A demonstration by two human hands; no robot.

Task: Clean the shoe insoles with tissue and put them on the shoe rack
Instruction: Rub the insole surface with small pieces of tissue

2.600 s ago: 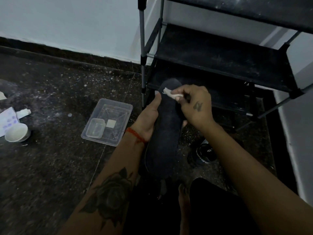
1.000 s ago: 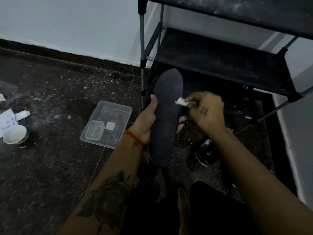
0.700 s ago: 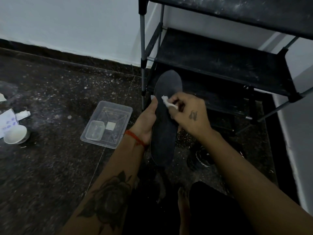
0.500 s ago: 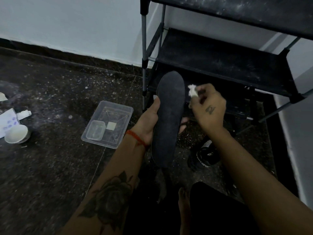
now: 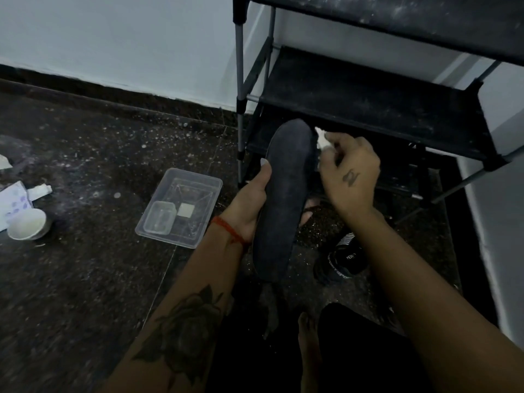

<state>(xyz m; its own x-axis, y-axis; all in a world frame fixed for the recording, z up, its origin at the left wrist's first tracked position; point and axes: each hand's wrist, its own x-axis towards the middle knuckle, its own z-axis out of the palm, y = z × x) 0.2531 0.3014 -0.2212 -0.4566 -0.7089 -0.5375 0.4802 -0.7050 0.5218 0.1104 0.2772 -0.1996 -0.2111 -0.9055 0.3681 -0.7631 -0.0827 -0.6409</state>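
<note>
The dark, flat foam shoe insole (image 5: 286, 194) stands toe-up in the left hand (image 5: 249, 202), thumb on its near edge and fingers curled behind. The right hand (image 5: 348, 177) pinches a small white wad of tissue (image 5: 321, 137) — moments ago rubbing mid-insole, now lifted off beside the toe's right edge. Wiping looks nearly finished; the black shoe rack (image 5: 368, 100) waits just beyond both hands.

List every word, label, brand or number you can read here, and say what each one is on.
Black shoe on the floor: white lettering along its side, too blurred to read for certain.
White packet at the left edge: purple marks, no legible words.
Right hand: a small dark tattoo mark, not readable as text.
Nothing readable on the insole, the tissue or the shoe rack.
</note>
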